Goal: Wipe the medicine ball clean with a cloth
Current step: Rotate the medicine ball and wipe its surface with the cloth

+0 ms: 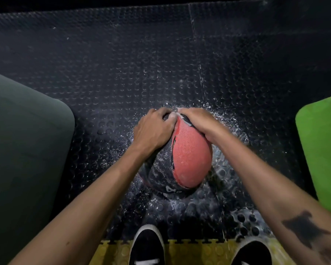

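The medicine ball, red and black with a pebbled skin, sits on the wet studded mat in front of my feet. My left hand grips its upper left side, fingers curled over the far top. My right hand lies over the upper right, fingers curled toward the left hand. A small pale scrap, apparently the cloth, shows between the fingertips of both hands, pinched under the right fingers; the rest of it is hidden.
The black studded rubber mat glistens with water drops around the ball. A dark green pad stands at the left, a bright green one at the right. My shoes rest on a yellow mat edge.
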